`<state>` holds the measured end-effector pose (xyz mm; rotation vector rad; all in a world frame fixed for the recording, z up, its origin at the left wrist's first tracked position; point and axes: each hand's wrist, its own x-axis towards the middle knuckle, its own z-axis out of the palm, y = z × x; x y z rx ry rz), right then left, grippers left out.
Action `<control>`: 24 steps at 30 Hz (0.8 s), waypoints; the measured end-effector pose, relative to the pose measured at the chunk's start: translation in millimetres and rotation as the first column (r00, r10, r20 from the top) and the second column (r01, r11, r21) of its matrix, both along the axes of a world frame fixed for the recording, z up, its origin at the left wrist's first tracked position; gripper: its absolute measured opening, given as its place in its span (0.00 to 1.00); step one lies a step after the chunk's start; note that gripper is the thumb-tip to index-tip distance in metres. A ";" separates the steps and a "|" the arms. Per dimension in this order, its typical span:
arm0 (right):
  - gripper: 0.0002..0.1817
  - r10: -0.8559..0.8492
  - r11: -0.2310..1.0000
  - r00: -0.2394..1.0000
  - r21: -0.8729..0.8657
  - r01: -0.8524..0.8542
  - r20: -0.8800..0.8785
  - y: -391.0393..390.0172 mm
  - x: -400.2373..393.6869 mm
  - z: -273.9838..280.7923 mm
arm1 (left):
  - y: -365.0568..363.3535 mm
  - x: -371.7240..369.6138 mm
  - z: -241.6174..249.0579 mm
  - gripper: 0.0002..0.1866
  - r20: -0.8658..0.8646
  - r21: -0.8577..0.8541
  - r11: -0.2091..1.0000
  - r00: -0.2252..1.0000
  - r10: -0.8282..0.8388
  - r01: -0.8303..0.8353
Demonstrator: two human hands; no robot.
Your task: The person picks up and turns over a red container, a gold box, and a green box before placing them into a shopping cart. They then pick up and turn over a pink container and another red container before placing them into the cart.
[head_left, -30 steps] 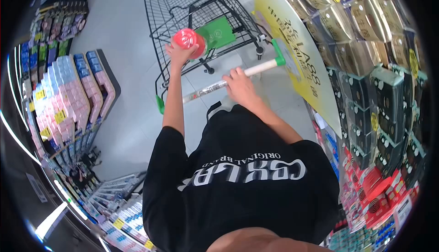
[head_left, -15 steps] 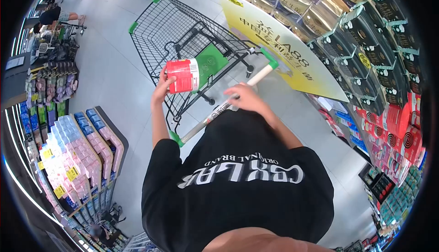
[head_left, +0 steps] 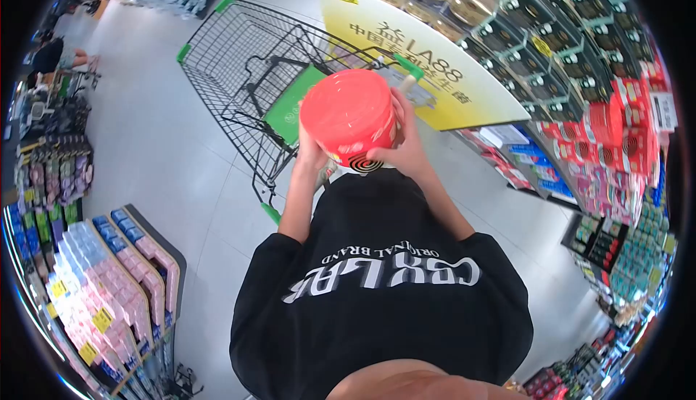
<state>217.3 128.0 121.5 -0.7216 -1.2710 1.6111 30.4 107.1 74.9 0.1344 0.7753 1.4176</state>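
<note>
A red round tub [head_left: 348, 108] is held close to the camera, tilted so its smooth red top faces up, with a black spiral mark low on its side. My left hand [head_left: 312, 152] clasps one side, its fingers mostly hidden behind the tub. On the other side my right hand [head_left: 407, 140] is wrapped round it, thumb near the spiral. Just beyond is a black wire shopping cart [head_left: 235, 59] with a green panel [head_left: 293, 102]. The tub and my hands hide most of the cart's handle.
Stacked dark boxes [head_left: 540, 59] and a yellow-white sign [head_left: 406, 59] stand along the right. Red packages [head_left: 602, 135] fill a shelf lower right. At left is a display of pink packs [head_left: 105, 277]. A person [head_left: 51, 55] is far off at upper left.
My right hand has left the cart handle and taken hold of the tub too. The tub has moved right and nearer the camera, and turned so its top shows.
</note>
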 end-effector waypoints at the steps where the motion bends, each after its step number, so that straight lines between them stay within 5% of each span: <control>1: 0.65 -0.005 0.996 0.991 0.089 -0.007 0.134 -9.4 10.6 2.2 | -4.9 12.1 -6.3 0.35 0.091 -0.031 0.999 0.996 -0.009 0.012; 3: 0.65 -0.063 0.966 0.921 0.254 -0.040 0.384 -27.4 29.4 10.3 | -14.5 25.2 -33.3 0.33 0.126 -0.066 0.998 0.992 0.002 0.006; 5: 0.61 -0.072 0.994 0.924 0.103 0.036 0.375 -45.8 49.1 -2.2 | -13.3 37.3 -49.8 0.32 0.137 -0.019 0.999 0.990 -0.032 0.035; 7: 0.53 -0.096 0.989 0.947 -0.080 0.126 0.306 -62.9 71.9 -13.9 | -16.1 58.8 -1.8 0.32 -0.041 -0.048 0.987 0.987 -0.158 0.156; 8: 0.49 -0.077 0.936 0.994 -0.338 0.100 0.082 -69.9 87.4 -21.0 | -15.7 70.1 9.4 0.32 -0.143 -0.052 0.978 0.968 -0.207 0.201; 10: 0.41 -0.179 0.714 0.894 -0.680 -0.169 -0.410 -79.3 116.4 -35.6 | -7.8 89.0 9.5 0.29 -0.679 0.194 0.882 0.708 -0.195 0.429; 11: 0.38 -0.237 0.727 0.882 -0.676 -0.117 -0.407 -86.1 127.2 -39.2 | -3.6 99.4 10.6 0.28 -0.860 0.268 0.786 0.506 -0.065 0.556; 14: 0.33 -0.380 0.740 0.816 -0.673 -0.015 -0.436 -105.6 159.8 -60.4 | 4.9 147.4 43.7 0.25 -0.980 0.187 0.612 0.188 0.063 0.768; 17: 0.35 -0.422 0.726 0.749 -0.685 -0.058 -0.511 -116.0 217.9 -18.4 | 9.4 206.5 67.6 0.24 -0.974 0.177 0.543 0.226 -0.023 0.821; 18: 0.36 -0.482 0.739 0.748 -0.670 0.067 -0.457 -112.9 239.8 -11.0 | 11.8 220.5 70.7 0.26 -0.976 0.187 0.515 0.219 0.000 0.836; 21: 0.39 -0.659 0.707 0.687 -0.562 0.429 -0.306 -97.2 320.6 9.9 | 29.2 242.6 52.5 0.30 -0.969 0.105 0.570 -0.045 0.244 0.815; 24: 0.37 -0.795 0.596 0.585 -0.380 0.707 -0.158 -59.7 402.4 66.2 | 49.1 223.7 15.3 0.37 -0.886 -0.059 0.677 -0.351 0.304 0.734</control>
